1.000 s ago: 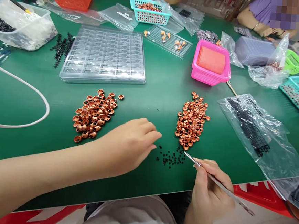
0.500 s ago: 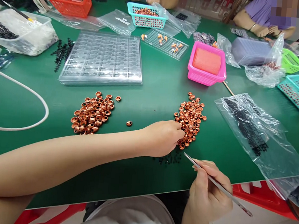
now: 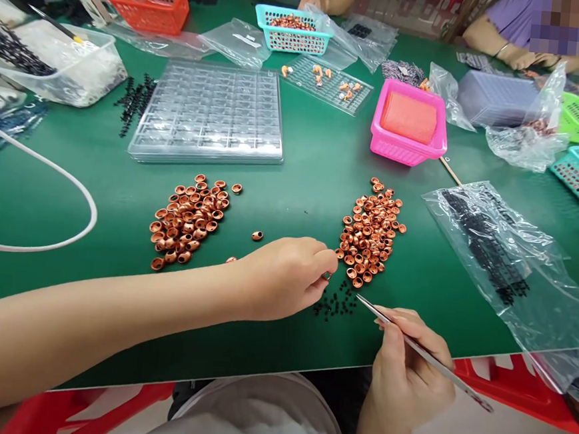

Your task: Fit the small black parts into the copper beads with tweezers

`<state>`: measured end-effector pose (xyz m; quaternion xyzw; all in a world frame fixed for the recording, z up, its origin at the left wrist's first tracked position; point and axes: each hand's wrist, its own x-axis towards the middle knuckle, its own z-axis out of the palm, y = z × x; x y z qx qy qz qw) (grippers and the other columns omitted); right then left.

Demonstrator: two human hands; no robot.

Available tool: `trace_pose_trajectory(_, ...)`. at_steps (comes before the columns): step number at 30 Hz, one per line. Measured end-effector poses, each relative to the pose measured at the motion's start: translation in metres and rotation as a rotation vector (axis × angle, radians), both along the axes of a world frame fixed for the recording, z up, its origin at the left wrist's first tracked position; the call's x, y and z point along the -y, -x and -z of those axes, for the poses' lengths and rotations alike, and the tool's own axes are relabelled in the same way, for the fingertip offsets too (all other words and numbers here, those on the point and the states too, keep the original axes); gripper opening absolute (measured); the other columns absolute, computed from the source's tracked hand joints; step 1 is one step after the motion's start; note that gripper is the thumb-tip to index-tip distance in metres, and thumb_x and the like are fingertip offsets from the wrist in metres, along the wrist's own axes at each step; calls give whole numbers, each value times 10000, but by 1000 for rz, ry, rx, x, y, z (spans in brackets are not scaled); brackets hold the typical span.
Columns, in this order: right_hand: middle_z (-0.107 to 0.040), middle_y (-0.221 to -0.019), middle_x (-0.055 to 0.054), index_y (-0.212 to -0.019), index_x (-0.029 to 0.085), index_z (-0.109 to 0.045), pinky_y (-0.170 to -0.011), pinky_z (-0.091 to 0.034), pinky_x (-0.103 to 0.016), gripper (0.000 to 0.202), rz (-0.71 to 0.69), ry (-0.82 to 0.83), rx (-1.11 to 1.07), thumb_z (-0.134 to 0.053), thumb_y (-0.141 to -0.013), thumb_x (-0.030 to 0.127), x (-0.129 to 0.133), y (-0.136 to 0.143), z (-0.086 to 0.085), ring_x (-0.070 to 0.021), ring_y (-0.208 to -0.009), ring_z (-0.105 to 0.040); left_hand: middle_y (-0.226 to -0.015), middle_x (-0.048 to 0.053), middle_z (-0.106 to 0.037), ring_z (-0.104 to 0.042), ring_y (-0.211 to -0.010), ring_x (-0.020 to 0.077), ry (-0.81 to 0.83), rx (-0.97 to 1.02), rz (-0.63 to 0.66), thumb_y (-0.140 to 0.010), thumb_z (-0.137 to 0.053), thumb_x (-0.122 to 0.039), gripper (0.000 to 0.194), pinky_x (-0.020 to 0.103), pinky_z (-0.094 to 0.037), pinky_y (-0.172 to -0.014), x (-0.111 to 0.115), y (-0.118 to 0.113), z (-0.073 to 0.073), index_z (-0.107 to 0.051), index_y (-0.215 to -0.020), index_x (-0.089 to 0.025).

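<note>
My left hand (image 3: 292,277) pinches a small copper-coloured cup (image 3: 327,275) between thumb and fingers, just left of a pile of copper cups (image 3: 372,233). My right hand (image 3: 411,360) is closed on metal tweezers (image 3: 426,356), whose tips point up and left beside small black pieces (image 3: 336,301) scattered below the pile. A second pile of copper cups (image 3: 189,219) lies to the left. One single cup (image 3: 257,236) sits between the piles, and another is partly hidden behind my left hand.
Clear plastic trays (image 3: 210,114) lie behind the left pile. A pink basket (image 3: 408,149) stands behind the right one. A bag of black parts (image 3: 488,246) is at the right, a white cord (image 3: 90,208) at the left. Two people sit across the table (image 3: 316,186).
My left hand has drawn back leftward from the right pile with a copper cup in its fingers, uncovering the black pieces. My right hand still holds the tweezers in nearly the same place.
</note>
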<state>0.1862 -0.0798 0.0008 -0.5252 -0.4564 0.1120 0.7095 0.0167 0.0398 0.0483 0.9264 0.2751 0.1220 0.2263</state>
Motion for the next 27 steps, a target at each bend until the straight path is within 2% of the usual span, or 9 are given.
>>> trace_pose_trajectory(5, -717, -832, -38, -906, 177, -670, -687, -542, -363, 155, -37, 106, 17, -650, -815, 54, 4, 1, -3, -195, -775, -677, -860, 30, -659, -619, -743, 152, 58, 101, -103, -870, -519, -147, 127, 248, -455, -640, 22, 31, 11, -614, -953, -165)
trace_pose_trajectory(10, -718, -899, -27, -967, 208, -654, -717, -554, -356, 235, -299, 302, 194, -646, -812, 32, 6, 4, -10, -184, -835, -669, -897, 16, -679, -647, -802, 144, 222, 121, -189, -887, -531, -176, 153, 240, -486, -700, 30, 50, 15, -618, -1011, -187)
trace_pose_trajectory(12, -713, -915, -20, -989, 218, -653, -723, -552, -342, 259, -353, 353, 284, -643, -814, 28, 3, 7, -10, -172, -846, -661, -896, 11, -687, -651, -803, 141, 287, 127, -211, -882, -542, -186, 156, 226, -490, -686, 28, 52, 16, -634, -1007, -193)
trace_pose_trajectory(15, -706, -908, -13, -988, 223, -655, -726, -546, -329, 255, -345, 379, 328, -641, -819, 33, -3, 11, -8, -162, -841, -653, -875, 13, -693, -650, -773, 135, 324, 160, -206, -882, -527, -183, 193, 214, -492, -659, 24, 52, 18, -652, -1028, -192)
trace_pose_trajectory(18, -707, -891, -14, -965, 222, -661, -723, -542, -337, 231, -289, 373, 278, -633, -827, 39, -4, 13, -5, -168, -831, -657, -900, 25, -710, -659, -774, 139, 305, 197, -189, -892, -493, -164, 236, 214, -496, -649, 20, 49, 23, -666, -1050, -187)
trace_pose_trajectory(24, -711, -865, -12, -938, 221, -651, -690, -541, -337, 223, -268, 355, 261, -626, -821, 33, 0, 11, -4, -168, -794, -657, -972, 46, -712, -670, -883, 163, 271, 190, -143, -927, -444, -134, 281, 241, -514, -742, 17, 49, 25, -664, -1092, -187)
trace_pose_trajectory(27, -709, -856, -15, -928, 220, -650, -677, -542, -336, 205, -264, 351, 270, -625, -823, 45, 0, 11, -3, -168, -785, -656, -966, 51, -683, -658, -855, 159, 228, 130, -96, -915, -413, -89, 340, 226, -478, -646, 18, 50, 22, -667, -1112, -199)
